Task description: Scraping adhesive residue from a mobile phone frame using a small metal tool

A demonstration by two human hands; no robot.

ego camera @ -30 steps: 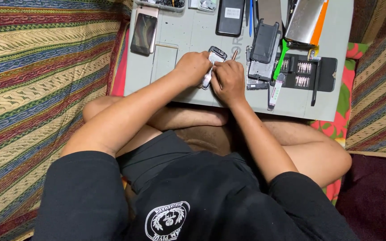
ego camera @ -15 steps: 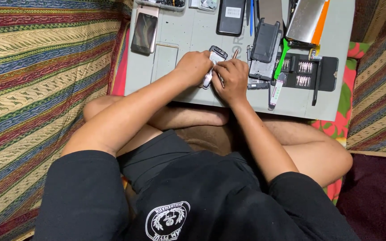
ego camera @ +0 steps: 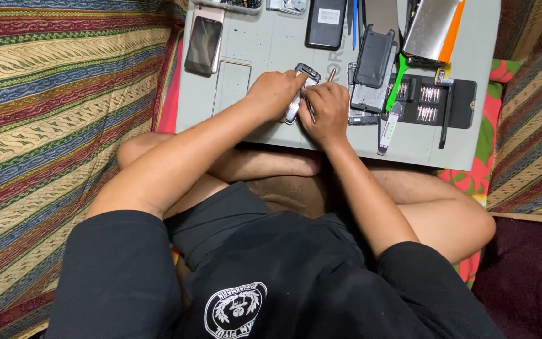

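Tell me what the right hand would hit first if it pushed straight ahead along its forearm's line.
Likely the small dark phone that the right hand and left hand work on; beyond it, the black phone. Depth is unclear.

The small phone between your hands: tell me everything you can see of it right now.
The small phone is a narrow dark device with a silvery, metal-looking rim. It lies at a slant on the grey work mat, its upper end pointing up and right. The left hand covers its left side and pins it down; the right hand grips its lower part and holds a thin tool against its right edge. Most of its face is hidden.
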